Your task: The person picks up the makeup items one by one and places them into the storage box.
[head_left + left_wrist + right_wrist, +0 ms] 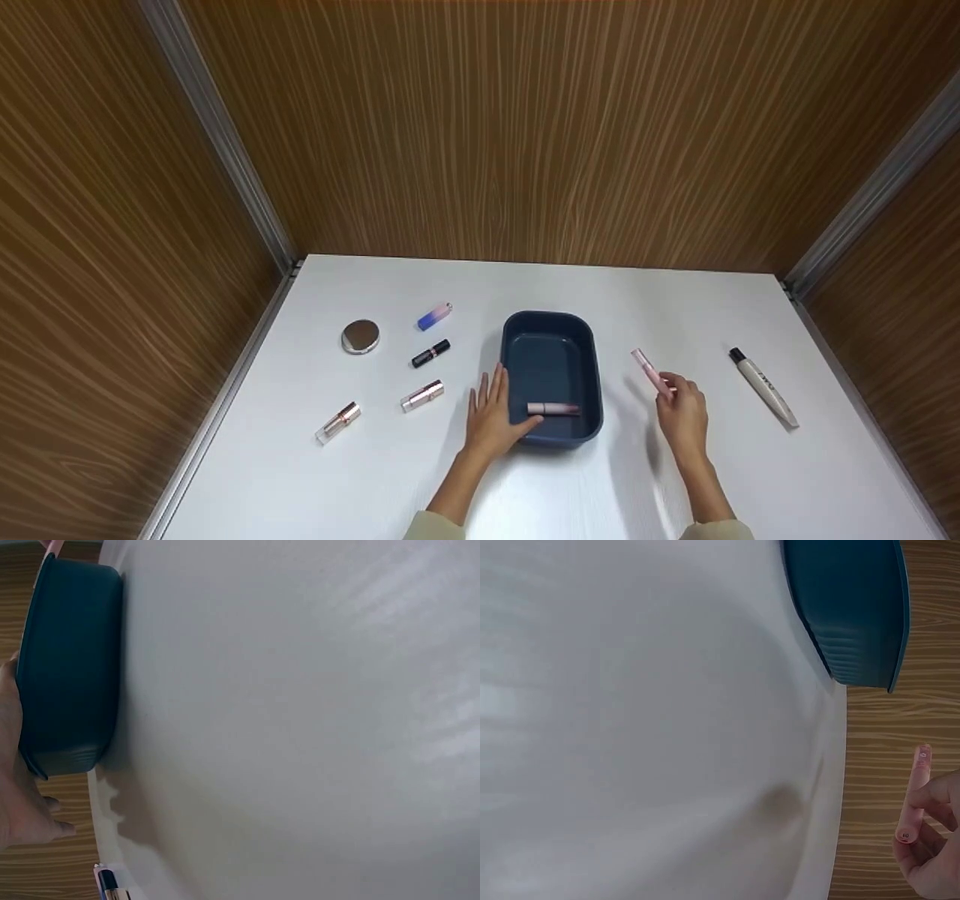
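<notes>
A dark blue rectangular bin (546, 367) stands on the table, with one pink lip gloss tube (553, 409) lying across its near end. My left hand (491, 426) rests at the bin's left near corner, fingers spread and straight along the rim, thumb reaching over the near part. Right of the bin, my right hand (684, 416) pinches a slim pink tube (649, 370), probably lip gloss, above the table. The right wrist view shows thumb and fingers around that pink tube (917, 784), its far end sticking out. Only part of the bin (71, 667) shows in the left wrist view.
Left of the bin lie a round compact (361, 337), a blue-pink tube (434, 316), a black lipstick (430, 353) and two rose-gold lipsticks, one nearer (338, 423). A white tube with black cap (763, 388) lies far right. Wood-grain panels (495, 135) enclose the table.
</notes>
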{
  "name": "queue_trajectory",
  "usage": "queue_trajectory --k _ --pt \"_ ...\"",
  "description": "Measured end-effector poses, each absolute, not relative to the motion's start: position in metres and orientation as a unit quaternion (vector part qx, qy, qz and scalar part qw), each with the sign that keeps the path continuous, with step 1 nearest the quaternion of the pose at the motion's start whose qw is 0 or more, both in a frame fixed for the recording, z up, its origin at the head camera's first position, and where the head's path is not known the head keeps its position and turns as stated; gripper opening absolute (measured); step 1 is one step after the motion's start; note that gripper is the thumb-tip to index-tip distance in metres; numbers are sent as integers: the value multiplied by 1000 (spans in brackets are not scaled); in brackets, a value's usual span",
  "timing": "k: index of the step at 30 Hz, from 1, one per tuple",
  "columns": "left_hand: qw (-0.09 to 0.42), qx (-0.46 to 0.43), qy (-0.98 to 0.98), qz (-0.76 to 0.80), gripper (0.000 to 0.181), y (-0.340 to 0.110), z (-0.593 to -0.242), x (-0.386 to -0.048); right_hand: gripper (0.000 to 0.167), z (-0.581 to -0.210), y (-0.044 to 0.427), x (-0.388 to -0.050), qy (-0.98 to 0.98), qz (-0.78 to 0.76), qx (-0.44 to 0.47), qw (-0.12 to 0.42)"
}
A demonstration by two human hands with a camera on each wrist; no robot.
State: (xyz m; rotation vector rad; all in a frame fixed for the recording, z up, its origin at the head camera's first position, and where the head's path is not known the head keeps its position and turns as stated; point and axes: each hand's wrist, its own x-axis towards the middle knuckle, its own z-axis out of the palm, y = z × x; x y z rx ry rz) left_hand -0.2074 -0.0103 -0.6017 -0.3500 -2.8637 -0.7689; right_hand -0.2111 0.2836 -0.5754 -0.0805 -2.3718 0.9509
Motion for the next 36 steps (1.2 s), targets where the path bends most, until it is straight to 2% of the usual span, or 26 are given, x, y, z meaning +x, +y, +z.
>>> queue_trajectory --k 17,36 --pt "90 -118 -950 -273 99 -9 -603 -208 26 -573 274 -206 -887 360 -25 287" --pt "58 -117 -937 -324 100 -10 -604 -206 29 -568 274 -203 -888 361 -13 285"
